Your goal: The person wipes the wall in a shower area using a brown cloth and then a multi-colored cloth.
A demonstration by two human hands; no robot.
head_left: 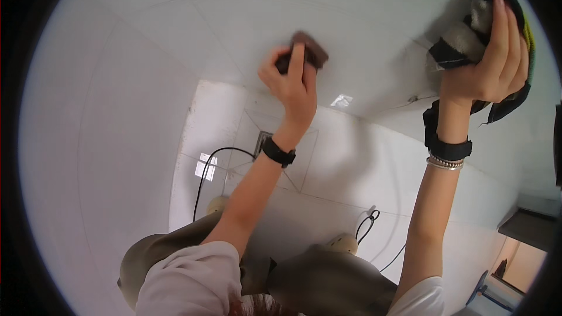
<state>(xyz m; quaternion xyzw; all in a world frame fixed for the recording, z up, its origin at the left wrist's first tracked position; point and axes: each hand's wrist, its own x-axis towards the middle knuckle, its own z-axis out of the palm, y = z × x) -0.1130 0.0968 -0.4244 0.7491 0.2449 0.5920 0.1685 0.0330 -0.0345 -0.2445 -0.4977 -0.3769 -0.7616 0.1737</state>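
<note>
My left hand [292,81] grips a brown block-like pad [317,52], perhaps a sponge, its index finger stretched along it. The pad lies against the pale tiled wall [246,22], and its edges look slightly blurred. Higher and to the right, my right hand [500,61] is wrapped over a bunched cloth [452,48] in black and grey with a yellow-green strip. That cloth also rests on the wall, and part of it hangs below the palm. Its side behind my fingers is hidden.
A floor drain [262,140] sits in the white floor tiles, partly behind my left wrist. One black cable [213,156] curves beside it; another cable loop [373,216] lies near my right shoe [344,243]. A blue-handled tool [494,296] is at lower right, near a doorway [520,263].
</note>
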